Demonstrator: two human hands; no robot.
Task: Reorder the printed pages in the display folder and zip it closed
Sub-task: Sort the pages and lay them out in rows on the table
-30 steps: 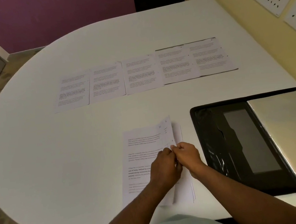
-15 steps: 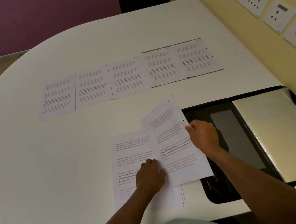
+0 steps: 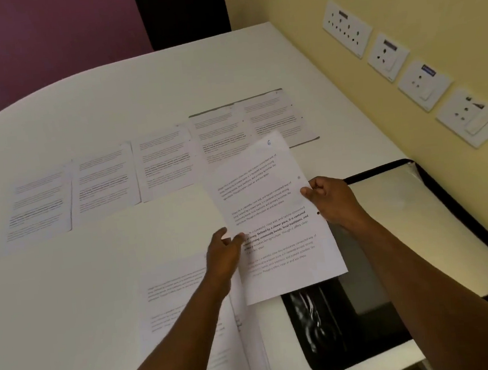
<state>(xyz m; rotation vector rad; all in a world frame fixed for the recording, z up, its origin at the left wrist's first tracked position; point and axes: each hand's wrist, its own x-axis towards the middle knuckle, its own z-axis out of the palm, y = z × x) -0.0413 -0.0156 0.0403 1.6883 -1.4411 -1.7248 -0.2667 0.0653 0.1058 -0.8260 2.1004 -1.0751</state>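
We see the white table (image 3: 110, 114) curve away in a broad bare stretch beyond and left of the row of 5 pages (image 3: 157, 166), while its right edge runs close along the yellow wall with 4 socket plates (image 3: 404, 71). The open display folder (image 3: 421, 242) lies at the table's near right corner, its black zip border almost at the edge. Against the frame 0.5 s ago, the page marked 6 (image 3: 272, 212) has risen off the stack of pages (image 3: 189, 315) and now sits tilted above the folder's left side, covering part of the row's right end; our left hand (image 3: 224, 256), then resting on the stack, now pinches the page's left edge between thumb and fingers. Our right hand (image 3: 329, 197) grips the page's right edge with curled fingers, just left of the folder's pale plastic sleeve. The page is white, with 4 blocks of print, 1 partly bold, and punch holes along its right margin.
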